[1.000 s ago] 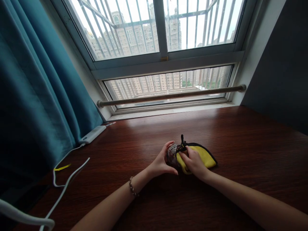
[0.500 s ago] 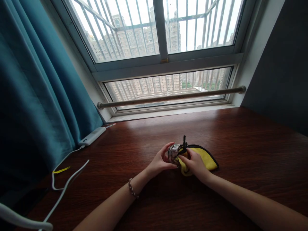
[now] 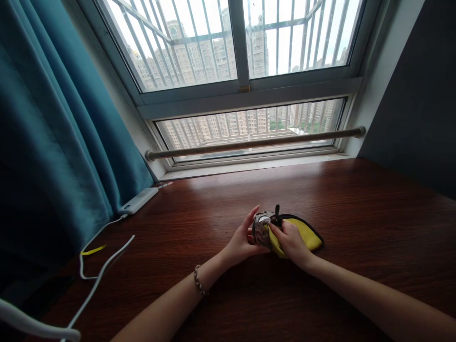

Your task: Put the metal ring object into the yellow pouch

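My left hand [image 3: 239, 245] curves around the side of a small shiny grey-and-silver object [image 3: 261, 234], thumb and fingers on either side of it. I cannot make out what kind of object it is. A yellow cloth [image 3: 308, 232] with a black border lies against it on the right, and a black loop [image 3: 277, 209] sticks up from the border. Bunched cloth is in my right hand [image 3: 293, 244], whose fingers press it against the grey object. The rest of the cloth lies spread out behind that hand. Both hands are low over the brown wooden table [image 3: 370, 223].
A white power strip [image 3: 138, 200] lies at the table's back left by the blue curtain [image 3: 71, 118]. White cables [image 3: 107, 263] and a yellow strip [image 3: 93, 250] lie on the left. Beyond the table, a metal rail [image 3: 256, 143] crosses the window.
The grey object has turned within my left hand, showing a different, patterned side. My right hand has shifted slightly with the cloth, and the black loop now leans differently.
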The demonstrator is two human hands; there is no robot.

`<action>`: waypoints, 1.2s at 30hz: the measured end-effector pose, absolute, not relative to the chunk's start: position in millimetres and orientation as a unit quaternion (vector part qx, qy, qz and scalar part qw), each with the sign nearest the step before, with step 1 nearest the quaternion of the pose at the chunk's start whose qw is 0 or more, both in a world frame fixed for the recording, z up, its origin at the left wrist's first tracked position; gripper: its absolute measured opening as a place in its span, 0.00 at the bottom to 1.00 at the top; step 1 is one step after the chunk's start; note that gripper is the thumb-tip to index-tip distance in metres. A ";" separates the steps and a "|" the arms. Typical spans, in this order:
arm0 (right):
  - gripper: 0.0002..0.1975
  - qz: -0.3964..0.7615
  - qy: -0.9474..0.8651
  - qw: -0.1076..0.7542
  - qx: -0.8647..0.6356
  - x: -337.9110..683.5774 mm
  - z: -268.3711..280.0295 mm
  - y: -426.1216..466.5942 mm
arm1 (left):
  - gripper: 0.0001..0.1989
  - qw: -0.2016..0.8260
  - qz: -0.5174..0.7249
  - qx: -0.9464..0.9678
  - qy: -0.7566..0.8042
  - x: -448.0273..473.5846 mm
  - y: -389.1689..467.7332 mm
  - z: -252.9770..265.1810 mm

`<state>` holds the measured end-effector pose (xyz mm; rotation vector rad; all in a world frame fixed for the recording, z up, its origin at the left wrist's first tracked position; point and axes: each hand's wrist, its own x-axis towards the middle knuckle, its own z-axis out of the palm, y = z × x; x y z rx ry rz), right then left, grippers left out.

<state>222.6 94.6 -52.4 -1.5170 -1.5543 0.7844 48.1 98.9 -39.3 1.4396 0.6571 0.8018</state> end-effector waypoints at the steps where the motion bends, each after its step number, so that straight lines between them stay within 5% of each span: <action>1: 0.21 0.310 -0.620 0.401 -0.599 222.8 -52.7 94.1 | 0.49 0.628 0.355 0.631 0.286 47.9 98.5 -38.8; 9: 0.14 0.310 -0.654 0.398 -0.564 224.6 -50.5 87.5 | 0.45 0.645 0.347 0.626 0.270 44.3 107.7 -39.4; 16: 0.12 0.291 -0.675 0.395 -0.551 222.7 -49.6 83.8 | 0.24 0.606 0.353 0.655 0.281 40.5 115.6 -36.7; 20: 0.12 0.303 -0.654 0.418 -0.553 223.2 -51.7 86.4 | 0.31 0.604 0.365 0.656 0.269 43.0 116.4 -44.7; 25: 0.14 0.310 -0.614 0.424 -0.589 224.4 -51.6 91.7 | 0.58 0.616 0.348 0.658 0.260 46.4 108.1 -49.0; 36: 0.15 0.335 -0.605 0.441 -0.572 225.0 -55.2 90.1 | 0.43 0.608 0.368 0.645 0.281 44.5 110.3 -44.0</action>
